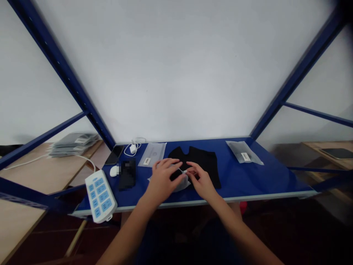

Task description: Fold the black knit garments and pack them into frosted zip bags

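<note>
A black garment (206,162) lies spread on the blue table (248,184). Over its left part is a crumpled translucent plastic bag (180,184). My left hand (162,180) rests around this bag with its fingers bent and gripping it. The fingertips of my right hand (200,179) are pinched on the bag's whitish edge, close to the left fingers. Left of the garment a flat clear bag with a white label (151,154) lies near the wall. A filled, labelled bag (244,152) is at the right.
On the left are a power strip (101,197), a black pouch (127,175), a round white object (113,171), a phone (114,154) and a white charger (132,148). Stacked bags (73,144) lie on a side table. Blue frame posts flank the table.
</note>
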A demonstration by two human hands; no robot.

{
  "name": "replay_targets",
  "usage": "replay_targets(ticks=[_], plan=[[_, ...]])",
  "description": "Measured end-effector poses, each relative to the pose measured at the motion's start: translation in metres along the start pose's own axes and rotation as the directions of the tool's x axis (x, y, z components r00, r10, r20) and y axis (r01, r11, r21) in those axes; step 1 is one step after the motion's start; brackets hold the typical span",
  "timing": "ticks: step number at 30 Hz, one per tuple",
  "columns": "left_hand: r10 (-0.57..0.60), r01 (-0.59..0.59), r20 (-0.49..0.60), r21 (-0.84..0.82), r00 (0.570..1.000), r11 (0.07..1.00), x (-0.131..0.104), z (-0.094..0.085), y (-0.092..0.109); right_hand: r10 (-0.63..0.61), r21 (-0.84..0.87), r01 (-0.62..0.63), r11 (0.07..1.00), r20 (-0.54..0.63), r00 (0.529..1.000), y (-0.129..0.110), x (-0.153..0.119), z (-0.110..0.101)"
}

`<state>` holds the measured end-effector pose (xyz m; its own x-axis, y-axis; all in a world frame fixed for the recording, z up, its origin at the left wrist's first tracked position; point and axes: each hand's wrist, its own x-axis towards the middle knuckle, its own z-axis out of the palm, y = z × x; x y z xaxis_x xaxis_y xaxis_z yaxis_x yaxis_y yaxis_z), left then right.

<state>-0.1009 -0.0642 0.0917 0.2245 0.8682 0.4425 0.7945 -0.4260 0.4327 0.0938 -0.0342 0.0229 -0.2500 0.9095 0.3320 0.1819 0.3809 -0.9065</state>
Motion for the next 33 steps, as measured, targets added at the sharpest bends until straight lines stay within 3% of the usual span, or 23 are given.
replay_targets(ticks=[3,9,17,23,26,33], plan=[[0.043,-0.047,0.111,0.032,0.993,0.998,0.01,0.02,0.018,-0.031,0.022,0.032,0.999,-0.034,0.999,0.0,-0.003,0.003],[0.002,-0.012,0.167,0.062,0.986,0.998,0.013,0.033,0.009,0.068,0.087,-0.05,0.995,-0.221,0.973,0.008,-0.009,0.016],[-0.008,-0.024,0.16,0.193,0.987,0.981,0.009,0.015,0.015,0.118,0.213,-0.018,0.977,-0.469,0.875,0.006,-0.008,0.028],[-0.032,-0.012,0.208,0.209,0.978,0.978,-0.001,-0.002,-0.005,0.134,0.181,-0.042,0.983,-0.532,0.836,0.013,-0.007,0.016],[-0.054,0.01,0.214,0.202,0.975,0.979,-0.009,-0.009,-0.016,0.141,0.184,-0.051,0.982,-0.52,0.842,0.016,-0.006,0.008],[-0.115,0.08,0.157,0.212,0.981,0.974,-0.02,-0.023,-0.041,0.134,0.176,-0.044,0.983,-0.542,0.83,0.019,-0.005,-0.005]])
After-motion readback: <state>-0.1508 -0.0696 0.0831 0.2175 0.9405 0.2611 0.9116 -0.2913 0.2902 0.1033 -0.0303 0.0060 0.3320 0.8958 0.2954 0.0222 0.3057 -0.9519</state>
